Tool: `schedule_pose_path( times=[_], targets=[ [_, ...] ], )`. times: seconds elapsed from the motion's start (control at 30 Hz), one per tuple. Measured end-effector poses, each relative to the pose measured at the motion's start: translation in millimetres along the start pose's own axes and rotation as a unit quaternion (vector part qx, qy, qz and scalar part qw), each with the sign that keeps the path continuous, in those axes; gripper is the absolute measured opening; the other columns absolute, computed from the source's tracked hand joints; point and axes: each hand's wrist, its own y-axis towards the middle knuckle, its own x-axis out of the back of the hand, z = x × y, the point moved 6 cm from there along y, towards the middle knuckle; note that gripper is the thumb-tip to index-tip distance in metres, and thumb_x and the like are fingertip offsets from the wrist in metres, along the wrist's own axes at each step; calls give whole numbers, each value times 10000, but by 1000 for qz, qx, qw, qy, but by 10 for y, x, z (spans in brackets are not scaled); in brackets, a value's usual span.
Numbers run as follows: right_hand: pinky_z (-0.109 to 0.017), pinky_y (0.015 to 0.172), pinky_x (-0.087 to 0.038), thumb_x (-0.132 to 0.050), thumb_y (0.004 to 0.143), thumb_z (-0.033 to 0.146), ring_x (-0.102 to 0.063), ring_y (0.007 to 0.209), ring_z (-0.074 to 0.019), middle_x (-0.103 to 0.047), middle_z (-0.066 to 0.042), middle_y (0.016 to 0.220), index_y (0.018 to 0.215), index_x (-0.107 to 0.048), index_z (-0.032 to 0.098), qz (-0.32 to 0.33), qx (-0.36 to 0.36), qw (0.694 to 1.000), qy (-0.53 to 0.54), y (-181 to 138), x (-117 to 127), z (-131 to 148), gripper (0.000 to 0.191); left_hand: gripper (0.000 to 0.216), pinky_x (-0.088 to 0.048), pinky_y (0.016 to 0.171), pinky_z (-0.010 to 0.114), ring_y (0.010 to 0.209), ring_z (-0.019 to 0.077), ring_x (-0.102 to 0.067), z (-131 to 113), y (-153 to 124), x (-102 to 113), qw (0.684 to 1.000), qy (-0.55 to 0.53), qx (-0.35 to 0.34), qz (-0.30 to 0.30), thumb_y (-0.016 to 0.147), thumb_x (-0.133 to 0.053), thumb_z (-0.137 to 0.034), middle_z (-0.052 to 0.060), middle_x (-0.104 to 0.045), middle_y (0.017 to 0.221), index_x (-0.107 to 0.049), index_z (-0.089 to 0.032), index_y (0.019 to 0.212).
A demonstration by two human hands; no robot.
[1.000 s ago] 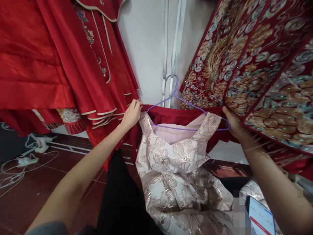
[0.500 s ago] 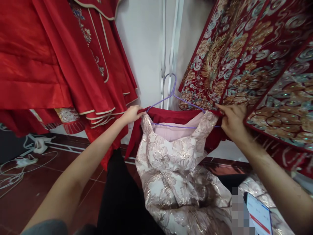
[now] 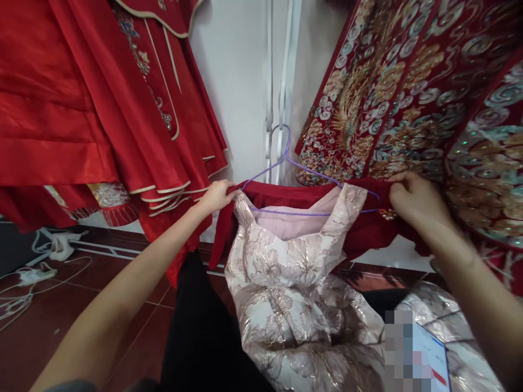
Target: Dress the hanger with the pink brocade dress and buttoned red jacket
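Note:
A pale pink and gold brocade dress (image 3: 281, 256) with wide straps hangs on a purple hanger (image 3: 286, 157). Behind its neckline stretches a dark red garment (image 3: 286, 191). My left hand (image 3: 218, 196) is closed on the red cloth at the hanger's left end, beside the left strap. Out past the hanger's right end, my right hand (image 3: 412, 197) pinches the same red garment, close to a small beaded ornament (image 3: 388, 214). Its right part is spread beyond the right strap, which leaves the purple hanger tip showing.
Red satin garments (image 3: 85, 109) hang at the left, and a heavily embroidered red garment (image 3: 379, 109) at the right. White rack poles (image 3: 269, 71) stand between them. White cables (image 3: 28, 288) lie on the tiled floor. A phone (image 3: 431, 356) rests on the skirt at lower right.
My right hand has moved outward to the right, drawing the red garment's edge past the hanger end. My left hand has stayed nearly in place at the left strap.

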Motion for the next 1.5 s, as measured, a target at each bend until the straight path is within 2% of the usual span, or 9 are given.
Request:
schedule_pose_path(
  times=[0.2, 0.33, 0.43, 0.57, 0.77, 1.03, 1.17, 1.3, 1.5],
  targets=[
    [-318, 677, -409, -461, 737, 135, -576, 713, -213, -637, -102, 877, 927, -529, 182, -11, 151, 988, 25, -342, -500, 286, 206, 297, -442, 779, 314, 803, 223, -613, 58, -66, -11, 988, -117, 96, -43, 778, -601, -407, 71, -680, 844, -681, -156, 915],
    [-327, 715, -435, -459, 706, 127, -584, 742, -208, -611, -51, 822, 867, -494, 207, 28, 136, 981, 138, -303, -793, 95, 184, 372, -472, 782, 300, 818, 197, -627, 233, -56, 38, 936, -298, 176, -61, 616, -751, -301, 60, -692, 879, -656, -130, 933],
    [-332, 771, -427, -434, 707, 116, -579, 798, -196, -587, -27, 839, 863, -480, 221, 35, 160, 963, 213, -336, -819, 147, 193, 333, -479, 773, 310, 777, 181, -623, 200, -17, 188, 929, -309, 184, -91, 617, -716, -180, 65, -682, 851, -657, -115, 938],
    [-297, 766, -416, -420, 724, 99, -541, 798, -161, -543, -15, 864, 882, -466, 221, 124, 236, 913, 310, -719, -915, 583, 205, 297, -464, 717, 275, 706, 140, -576, -271, -77, 370, 946, -273, 105, -142, 687, -616, -131, 21, -610, 743, -664, -132, 980],
    [-266, 733, -397, -369, 744, 46, -498, 749, -129, -516, 1, 845, 914, -467, 212, 332, 317, 824, 332, -1609, -1266, 1217, 257, 551, -441, 637, 214, 724, 107, -526, -1063, -380, -73, 913, -409, -5, 0, 653, -565, -51, -7, -525, 813, -519, -171, 1188],
    [-225, 607, -417, -495, 738, 127, -487, 623, -99, -485, 57, 778, 1222, -274, 273, 268, 114, 819, 495, -1474, -1379, 883, 552, 507, -453, 694, 246, 771, 111, -530, -901, -365, -288, 915, -400, 59, -16, 658, -596, -70, 14, -494, 898, -506, -165, 1149],
    [-242, 626, -465, -478, 748, 212, -553, 660, -116, -579, 14, 792, 1133, -506, 224, 286, 29, 847, 448, -1271, -1420, 643, 387, 445, -460, 638, 240, 662, 76, -520, -786, -519, -412, 932, -345, 106, -43, 623, -648, -85, 17, -499, 936, -508, -178, 1035],
    [-325, 845, -496, -527, 791, 304, -622, 911, -180, -675, -44, 946, 907, -642, 210, 248, 21, 876, 412, -1126, -1363, 557, 188, 333, -482, 635, 230, 662, 91, -563, -738, -675, -484, 911, -375, 160, -65, 643, -685, -141, -8, -556, 801, -483, -184, 905],
    [-339, 813, -544, -673, 745, 396, -670, 850, -192, -691, -77, 955, 908, -627, 186, 249, 66, 858, 444, -1144, -1404, 676, 270, 267, -537, 760, 254, 818, 135, -664, -950, -744, -358, 886, -437, 127, -92, 713, -654, -162, 52, -690, 927, -617, -181, 977]
  ],
)
